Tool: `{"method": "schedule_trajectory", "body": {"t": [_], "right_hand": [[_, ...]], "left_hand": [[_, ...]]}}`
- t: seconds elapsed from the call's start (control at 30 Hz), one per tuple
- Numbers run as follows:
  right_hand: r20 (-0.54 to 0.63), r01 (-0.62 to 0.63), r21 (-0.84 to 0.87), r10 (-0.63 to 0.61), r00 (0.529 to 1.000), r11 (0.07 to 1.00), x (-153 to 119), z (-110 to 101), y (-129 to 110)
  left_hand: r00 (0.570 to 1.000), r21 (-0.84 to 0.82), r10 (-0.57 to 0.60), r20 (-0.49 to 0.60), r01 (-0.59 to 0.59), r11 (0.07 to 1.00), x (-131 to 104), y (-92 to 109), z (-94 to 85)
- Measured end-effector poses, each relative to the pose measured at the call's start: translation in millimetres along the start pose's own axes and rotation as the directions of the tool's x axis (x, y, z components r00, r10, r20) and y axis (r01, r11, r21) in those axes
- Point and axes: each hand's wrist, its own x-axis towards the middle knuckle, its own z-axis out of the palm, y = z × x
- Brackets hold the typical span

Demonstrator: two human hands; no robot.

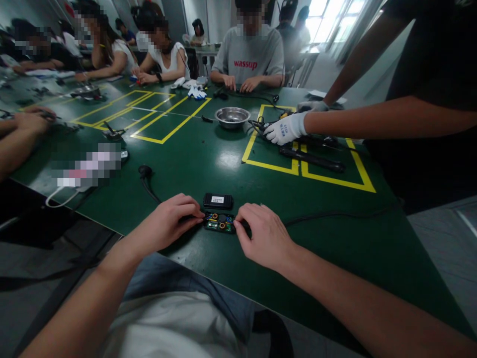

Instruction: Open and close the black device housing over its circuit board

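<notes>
A small black plastic case (219, 229) lies opened on the table in front of me, its circuit board (222, 219) with copper coils and coloured wires showing. My left hand (174, 219) pinches the case's left end, where a cable enters. At the right end, the thumb and fingers of my right hand (264, 232) are closed on the case or its cable; exactly which is hidden. Just beyond the case rests its black ribbed cover (218, 201) with a white label. A black plug (145, 171) on a cable lies to the left, and a black cable (328, 216) runs off to the right.
A metal bowl (232, 117) stands farther back on the green table (194, 164). At right, a person's gloved hand (286, 129) handles cables near a black bar-shaped part (313, 159) inside yellow tape (272, 168). A white-corded item (95, 166) lies left. Other people sit around the table.
</notes>
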Motion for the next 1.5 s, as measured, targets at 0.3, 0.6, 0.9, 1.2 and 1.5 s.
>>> {"method": "schedule_trajectory", "body": {"t": [0.3,0.6,0.9,1.2,1.5], "right_hand": [[0.0,0.04,-0.047,-0.04,0.999,0.998,2,0,0],[-0.026,-0.013,0.014,0.013,1.0,1.0,2,5,0],[-0.048,-0.058,0.069,0.061,0.997,0.996,0,1,-2],[0.033,-0.02,0.054,0.019,0.999,0.998,3,1,0],[0.034,-0.037,0.061,0.035,0.999,0.997,4,1,-1]], "left_hand": [[1.0,0.087,-0.008,-0.021,0.01,0.996,30,8,7.3],[0.992,0.057,-0.119,0.049,0.116,0.992,41,-9,12.4],[0.999,-0.052,0.03,0.021,-0.029,0.998,23,14,2.3],[0.994,-0.078,0.044,0.101,-0.036,0.996,23,21,4.2],[0.997,-0.098,0.011,0.076,-0.004,0.995,22,22,6.8]]}}
